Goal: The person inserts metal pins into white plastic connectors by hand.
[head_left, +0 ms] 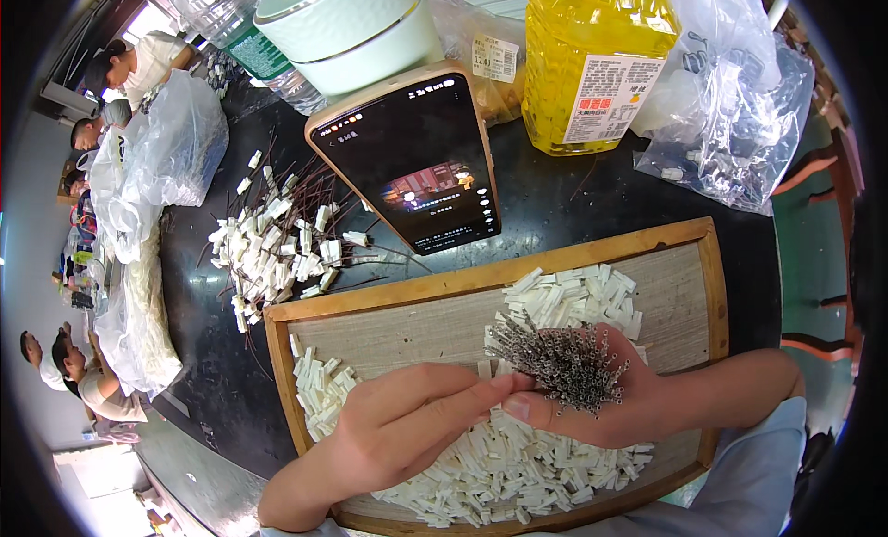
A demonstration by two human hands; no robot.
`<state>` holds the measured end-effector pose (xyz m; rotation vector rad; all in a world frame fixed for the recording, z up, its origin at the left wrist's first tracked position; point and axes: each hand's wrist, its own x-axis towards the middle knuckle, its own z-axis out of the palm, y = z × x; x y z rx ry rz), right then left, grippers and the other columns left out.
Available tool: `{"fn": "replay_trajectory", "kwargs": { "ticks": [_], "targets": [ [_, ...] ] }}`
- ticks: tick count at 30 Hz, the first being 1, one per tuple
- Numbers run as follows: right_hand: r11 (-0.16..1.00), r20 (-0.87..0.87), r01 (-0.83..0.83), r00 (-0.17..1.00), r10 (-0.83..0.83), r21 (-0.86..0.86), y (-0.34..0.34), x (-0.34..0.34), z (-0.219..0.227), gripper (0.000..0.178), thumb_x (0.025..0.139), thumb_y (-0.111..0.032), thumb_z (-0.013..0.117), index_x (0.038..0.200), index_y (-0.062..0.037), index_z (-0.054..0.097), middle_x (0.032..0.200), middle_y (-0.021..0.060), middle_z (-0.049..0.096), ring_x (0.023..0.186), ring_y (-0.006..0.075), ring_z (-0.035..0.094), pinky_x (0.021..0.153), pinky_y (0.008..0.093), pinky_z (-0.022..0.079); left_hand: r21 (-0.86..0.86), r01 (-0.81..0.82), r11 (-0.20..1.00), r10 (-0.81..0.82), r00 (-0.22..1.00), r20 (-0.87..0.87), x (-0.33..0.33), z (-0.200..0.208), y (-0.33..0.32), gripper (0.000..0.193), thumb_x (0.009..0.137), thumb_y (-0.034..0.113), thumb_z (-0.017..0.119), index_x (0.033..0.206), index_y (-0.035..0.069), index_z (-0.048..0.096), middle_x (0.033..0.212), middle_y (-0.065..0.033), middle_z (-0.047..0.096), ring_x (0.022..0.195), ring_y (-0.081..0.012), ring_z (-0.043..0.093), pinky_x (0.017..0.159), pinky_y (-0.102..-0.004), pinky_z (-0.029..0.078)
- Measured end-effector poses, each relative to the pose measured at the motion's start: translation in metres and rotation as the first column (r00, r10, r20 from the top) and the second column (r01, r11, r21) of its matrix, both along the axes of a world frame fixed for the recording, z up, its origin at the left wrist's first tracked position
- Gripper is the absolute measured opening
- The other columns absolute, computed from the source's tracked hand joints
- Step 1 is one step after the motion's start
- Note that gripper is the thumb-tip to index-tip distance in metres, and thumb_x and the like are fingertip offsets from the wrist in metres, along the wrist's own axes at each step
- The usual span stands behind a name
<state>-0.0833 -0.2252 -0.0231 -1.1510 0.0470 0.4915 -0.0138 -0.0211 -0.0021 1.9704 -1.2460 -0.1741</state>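
My right hand (pixel 638 412) is closed round a thick bundle of thin dark wires (pixel 573 366), whose metal-tipped ends face up in a dense cluster. The fingertips of my left hand (pixel 398 426) are pinched together at the left side of this bundle, close to my right thumb. Whatever lies between those fingertips is too small to make out. Both hands are above a wood-rimmed tray (pixel 490 274) that holds many small white plastic connector housings (pixel 527 472). They lie in a wide heap at the front, with another heap (pixel 583 296) behind the bundle.
Beyond the tray's far left corner lies a pile of dark wires with white connectors (pixel 287 250). A lit phone (pixel 416 176) leans on a pale green lidded container (pixel 370 51). A yellow bottle (pixel 601 37) and clear bags (pixel 740 121) stand behind. People (pixel 139 70) sit at far left.
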Motion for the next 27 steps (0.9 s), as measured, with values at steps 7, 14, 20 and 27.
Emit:
{"fn": "replay_trajectory", "kwargs": {
  "ticks": [7,14,20,27],
  "targets": [
    [1.0,0.046,0.007,0.999,-0.005,-0.031,0.006,0.0,0.0,0.015,0.086,-0.006,0.063,0.1,-0.0015,0.058,0.086,-0.0007,0.061,0.081,0.0029,0.053,0.07,0.0212,0.045,-0.103,0.023,0.994,-0.033,0.995,-0.097,0.004,0.006,0.006,0.027,0.068,-0.002,0.068,0.095,0.0,0.068,0.091,-0.0141,0.065,0.08,-0.0245,0.066,0.068,-0.0293,0.055],
    [0.996,-0.197,0.084,0.977,-0.078,0.022,0.002,0.005,0.005,0.012,0.093,-0.018,0.055,0.09,-0.0064,0.054,0.07,-0.0044,0.052,0.063,0.0022,0.046,0.054,0.022,0.038,0.016,-0.721,0.693,0.584,0.574,0.575,0.031,0.024,0.032,0.026,0.069,-0.008,0.061,0.092,0.002,0.067,0.101,-0.013,0.063,0.091,-0.0272,0.062,0.074,-0.0337,0.05],
    [0.998,-0.17,0.069,0.983,-0.07,-0.01,-0.002,0.004,0.006,0.01,0.093,-0.016,0.054,0.091,-0.0065,0.054,0.07,-0.0043,0.052,0.063,0.002,0.046,0.053,0.0219,0.038,0.294,-0.01,0.956,-0.068,0.965,0.254,0.012,0.006,0.006,0.027,0.069,0.008,0.063,0.096,0.004,0.063,0.104,-0.0112,0.059,0.1,-0.0256,0.057,0.081,-0.0357,0.046],
    [0.986,-0.159,0.164,0.973,-0.166,-0.028,0.002,0.004,0.005,0.006,0.089,-0.008,0.058,0.093,-0.0036,0.058,0.08,-0.0032,0.059,0.076,0.0021,0.053,0.064,0.0208,0.045,0.447,0.082,0.891,-0.205,0.951,0.233,0.01,-0.01,0.004,0.026,0.069,0.011,0.06,0.094,0.003,0.06,0.093,-0.007,0.057,0.094,-0.0214,0.057,0.076,-0.0323,0.046]
  ]
}}
